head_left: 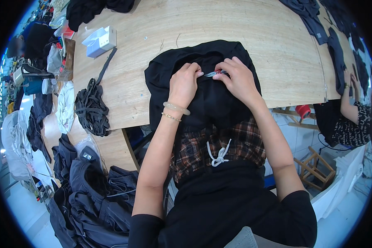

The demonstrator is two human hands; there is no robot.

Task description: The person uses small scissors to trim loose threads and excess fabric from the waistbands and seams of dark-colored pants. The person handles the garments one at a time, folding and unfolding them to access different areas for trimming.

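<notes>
A black garment (202, 62) lies bunched on the wooden table (244, 33) and hangs over its near edge into my lap. My left hand (184, 82) pinches a fold of the black fabric near the middle of the garment. My right hand (237, 78) holds small snips (216, 73) with a red part, their metal tips pointing left toward my left fingers. The two hands almost touch. On my left wrist sit a pale bangle and a thin chain.
A bundle of black cord (91, 107) lies at the table's left, beside a small white and blue box (99, 40). Dark garments (95, 194) are piled lower left and at the table's far right (318, 20). Another person's arm (351, 103) works at the right edge. A wooden stool (314, 167) stands below.
</notes>
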